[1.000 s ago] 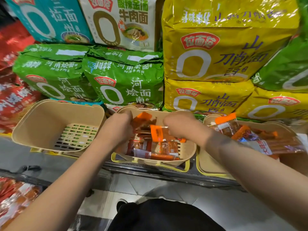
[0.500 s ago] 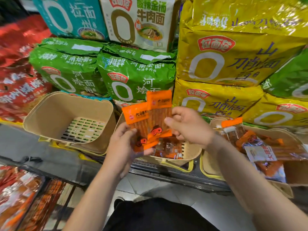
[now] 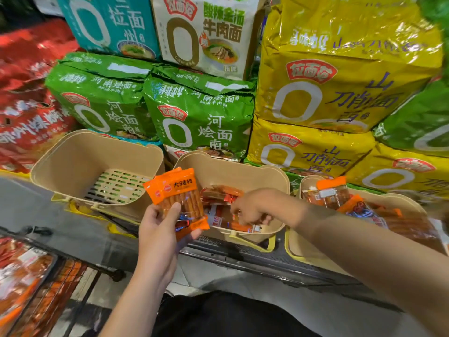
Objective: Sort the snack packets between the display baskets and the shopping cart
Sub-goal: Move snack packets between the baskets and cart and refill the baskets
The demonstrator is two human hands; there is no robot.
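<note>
My left hand [image 3: 160,229] grips a small stack of orange snack packets [image 3: 176,193], held upright in front of the middle beige basket [image 3: 243,170]. My right hand [image 3: 252,207] reaches down into that middle basket, fingers curled among the orange packets in the basket [image 3: 220,194]; whether it holds one is hidden. The left beige basket [image 3: 80,154] has nothing in it and shows its slotted floor. The right beige basket [image 3: 307,184] is heaped with more snack packets [image 3: 332,190]. The shopping cart [image 3: 56,288] at the lower left holds orange and red packets.
Big noodle multipacks are stacked behind the baskets: green [image 3: 194,113], yellow [image 3: 340,76], teal [image 3: 109,23], white [image 3: 206,32] and red [image 3: 24,105] at the left. The baskets sit on a dark shelf edge [image 3: 243,254] above the grey floor.
My right hand let go of the raised packets and dropped into the middle basket. My left hand now holds the packets alone, shifted a little left and lower.
</note>
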